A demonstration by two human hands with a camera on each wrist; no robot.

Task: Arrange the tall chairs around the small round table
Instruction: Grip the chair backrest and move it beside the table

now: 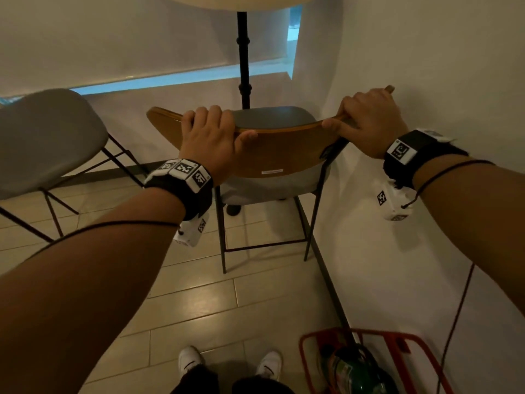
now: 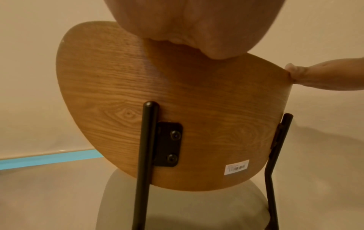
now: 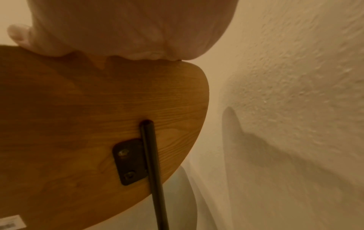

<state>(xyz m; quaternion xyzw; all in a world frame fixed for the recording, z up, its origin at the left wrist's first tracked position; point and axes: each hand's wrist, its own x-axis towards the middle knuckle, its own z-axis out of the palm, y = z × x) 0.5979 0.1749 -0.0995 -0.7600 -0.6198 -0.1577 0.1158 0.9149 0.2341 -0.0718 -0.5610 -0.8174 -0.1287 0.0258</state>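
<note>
Both forearms extended forward, bare, thin black cord across each. Black wrist bands with marker tags on both wrists. Left hand (image 1: 211, 132) knuckles up, fingers curled over chair backrest (image 1: 281, 146) top edge, thumb on rear face. Right hand (image 1: 369, 120) gripping same edge near right end, thumb pointing inward.

Your wrists and feet, as worn

You wear black wristbands (image 1: 181, 183) carrying white blocks with black square markers, a thin black cord (image 1: 113, 224) along each bare forearm, white shoes (image 1: 189, 359) and dark trousers.
</note>
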